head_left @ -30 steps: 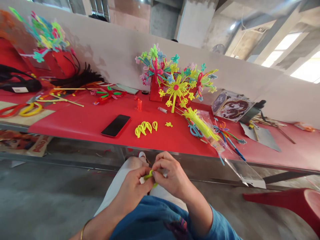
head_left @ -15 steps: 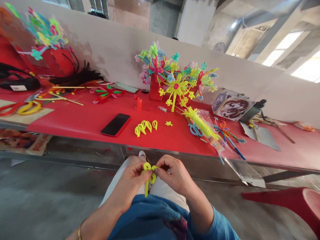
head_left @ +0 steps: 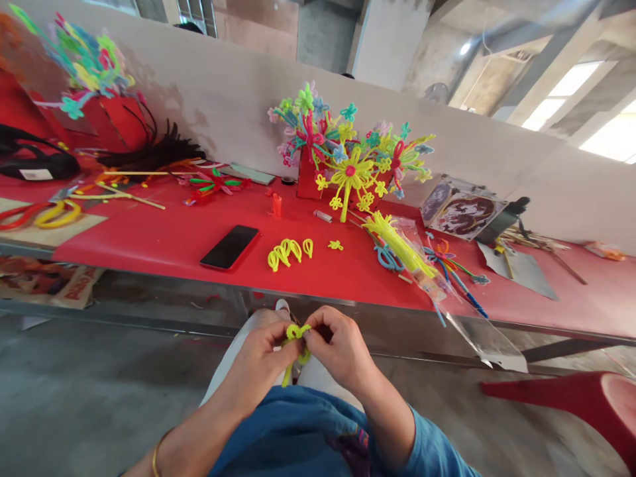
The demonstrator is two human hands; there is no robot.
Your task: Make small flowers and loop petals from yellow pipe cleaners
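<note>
Over my lap, a yellow pipe cleaner [head_left: 295,330] bent into small loops is pinched between both hands, with a loose tail hanging below. My left hand [head_left: 268,351] closes on its left side, thumb across the loops. My right hand [head_left: 338,344] pinches its right part between thumb and fingertips; the fingers partly hide the loops. On the red table ahead lie several yellow looped petals [head_left: 285,254] and a small yellow pipe-cleaner flower [head_left: 336,245]. A bundle of yellow pipe cleaners [head_left: 402,246] rests in a clear plastic bag to the right.
A black phone [head_left: 230,247] lies left on the red table [head_left: 163,242]. Blue-handled scissors [head_left: 388,258] sit beside the bundle. Behind stands a colourful pipe-cleaner bouquet [head_left: 352,165]. Orange-and-yellow scissors [head_left: 57,213] are at far left, a red stool [head_left: 586,397] at lower right.
My right hand has shifted slightly left, closer to my left hand. The looped pipe cleaner has turned a little, and its hanging tail now slants left and shows less.
</note>
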